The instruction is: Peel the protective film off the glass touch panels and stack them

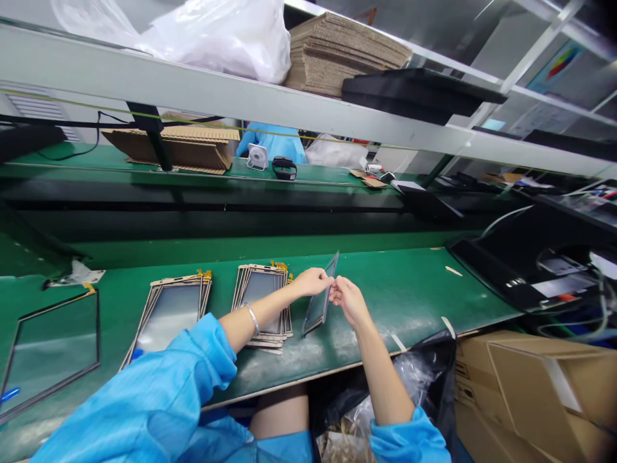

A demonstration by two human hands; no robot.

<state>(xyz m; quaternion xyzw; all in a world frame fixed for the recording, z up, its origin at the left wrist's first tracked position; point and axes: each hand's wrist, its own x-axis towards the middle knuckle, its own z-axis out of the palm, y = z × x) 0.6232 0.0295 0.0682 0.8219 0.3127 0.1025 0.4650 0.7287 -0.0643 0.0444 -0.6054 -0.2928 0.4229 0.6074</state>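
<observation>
**Panel up on edge, both hands on it**

Framed panel (315, 307) tilted steeply over green bench (390, 276), right of a fanned panel stack (259, 283). Left hand (313, 281) pinched nearly closed at its edge; right hand (348, 299) half-curled, fingertips alongside. Which one grips, cannot tell.

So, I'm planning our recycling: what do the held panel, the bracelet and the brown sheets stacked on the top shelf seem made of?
Panel: perhaps glass or clear plastic, smooth; its greyish face looks translucent. Bracelet: likely polished metal, silvery with bright glints. Brown sheets: probably corrugated cardboard, matte, from the rough, layered edges.
</observation>
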